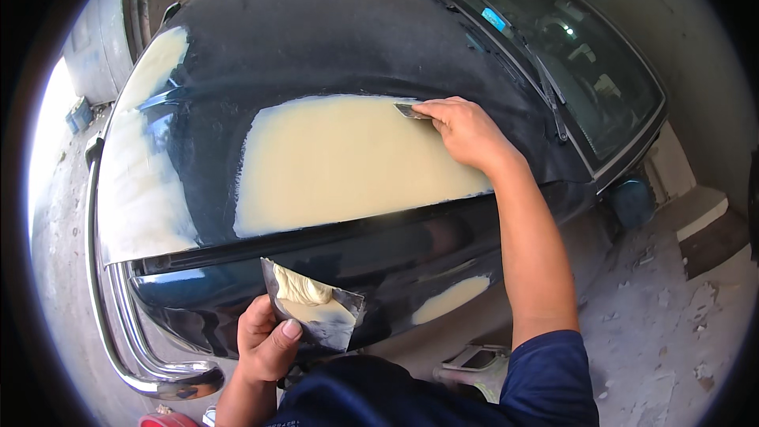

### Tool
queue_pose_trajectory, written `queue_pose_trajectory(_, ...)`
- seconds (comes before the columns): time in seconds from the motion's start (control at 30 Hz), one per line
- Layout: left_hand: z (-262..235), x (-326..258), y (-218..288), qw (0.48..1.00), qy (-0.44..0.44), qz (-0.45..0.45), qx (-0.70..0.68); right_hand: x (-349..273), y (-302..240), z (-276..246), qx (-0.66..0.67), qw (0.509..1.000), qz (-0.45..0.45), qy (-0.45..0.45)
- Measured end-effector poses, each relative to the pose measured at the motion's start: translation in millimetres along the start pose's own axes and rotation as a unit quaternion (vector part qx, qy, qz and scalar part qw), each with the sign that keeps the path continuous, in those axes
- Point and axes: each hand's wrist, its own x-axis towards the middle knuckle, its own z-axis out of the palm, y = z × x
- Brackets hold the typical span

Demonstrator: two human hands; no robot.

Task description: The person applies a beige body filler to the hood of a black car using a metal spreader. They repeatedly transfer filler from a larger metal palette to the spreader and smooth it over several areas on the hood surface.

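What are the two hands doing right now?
Left hand: closed, holding a board with putty.
Right hand: closed, holding a spreader on the hood.

Dusty concrete floor [672, 332], pale wall [696, 47], daylight at the left.

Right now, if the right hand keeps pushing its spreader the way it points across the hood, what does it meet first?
The right hand points its spreader left, so it would first cross the cream filler patch, then bare dark hood; depth is hard to judge.
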Motion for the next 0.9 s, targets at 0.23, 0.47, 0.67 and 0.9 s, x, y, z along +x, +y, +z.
queue_pose_trajectory(0.23,3,1,-5,0.999,0.011,0.001,-0.035,-38,-26,-11,0.020,0.998,-0.054,-0.025)
queue_pose_trajectory(0.47,13,2,-11,0.999,0.000,0.009,-0.039,-84,-47,-17,0.017,0.996,-0.087,-0.006)
queue_pose_trajectory(0.67,24,1,-17,0.998,-0.021,0.001,-0.057,-116,-57,-19,0.032,0.995,-0.092,-0.005)
queue_pose_trajectory(0.9,37,0,-21,0.997,-0.046,-0.023,-0.064,-147,-62,-25,0.008,0.993,-0.118,0.018)
